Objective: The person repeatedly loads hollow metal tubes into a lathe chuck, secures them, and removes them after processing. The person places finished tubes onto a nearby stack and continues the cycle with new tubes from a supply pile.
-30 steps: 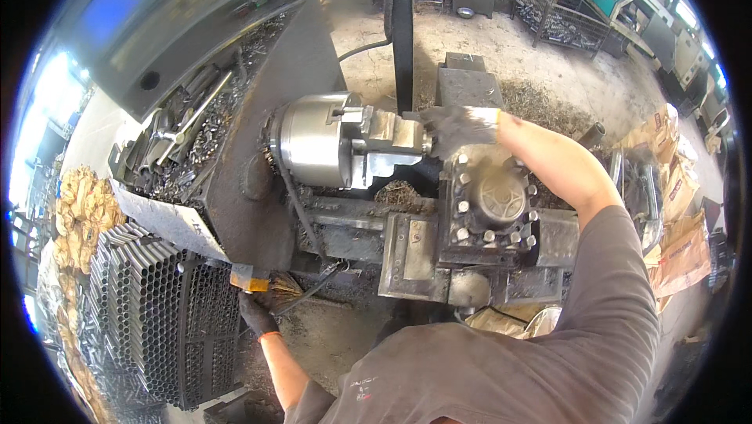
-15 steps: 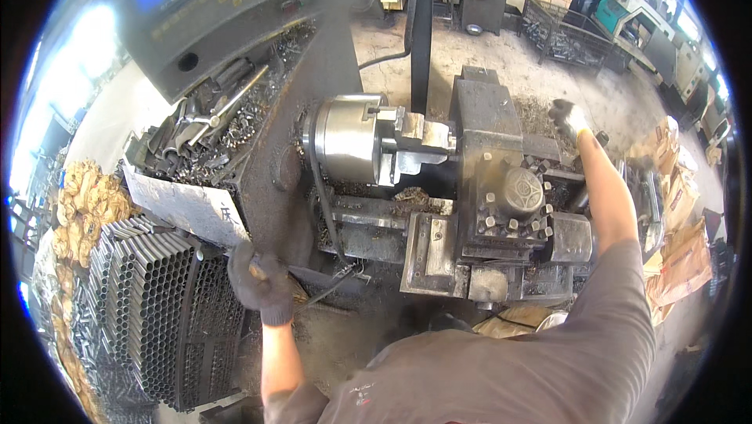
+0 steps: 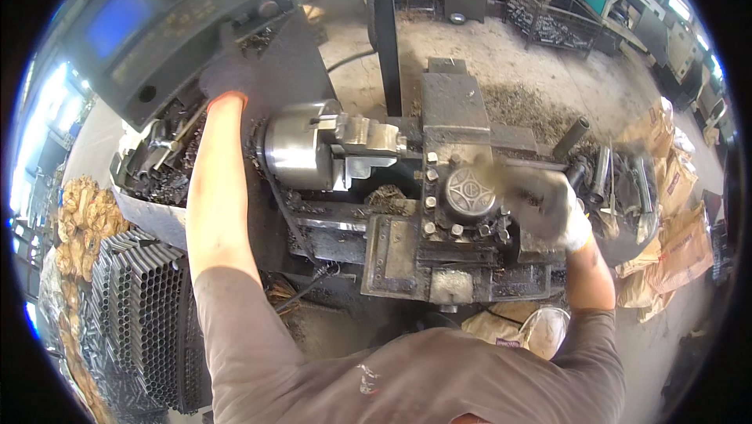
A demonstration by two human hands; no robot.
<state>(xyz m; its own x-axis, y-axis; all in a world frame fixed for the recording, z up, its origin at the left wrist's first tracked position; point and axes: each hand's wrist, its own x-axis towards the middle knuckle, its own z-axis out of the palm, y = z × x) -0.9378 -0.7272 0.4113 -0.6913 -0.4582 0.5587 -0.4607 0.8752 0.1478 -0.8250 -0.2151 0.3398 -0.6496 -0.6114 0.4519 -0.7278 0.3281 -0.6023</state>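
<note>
My left hand (image 3: pixel 231 73), in a dark glove, reaches up to the lower part of the grey control panel (image 3: pixel 176 28). Motion smears its fingers, and I cannot make out whether they touch anything. My right hand (image 3: pixel 552 209), in a dark glove with a pale cuff, is just right of the lathe's square tool post (image 3: pixel 470 191). It too is blurred, its fingers pointing left toward the post's round cap. Left of the post sits the shiny metal chuck (image 3: pixel 294 156) with its stepped jaws (image 3: pixel 366 134).
Tools and metal chips fill a tray (image 3: pixel 153 214) under the panel. Below it stand stacked metal tubes (image 3: pixel 145 318). A black post (image 3: pixel 384 48) rises behind the lathe. Brown paper sacks (image 3: pixel 681 248) lie at right, with a wire-mesh crate (image 3: pixel 548 23) farther back.
My left hand has risen from beside the tube stack to the control panel. My right hand has come back from the lathe's far side to the tool post. The view has shifted right.
</note>
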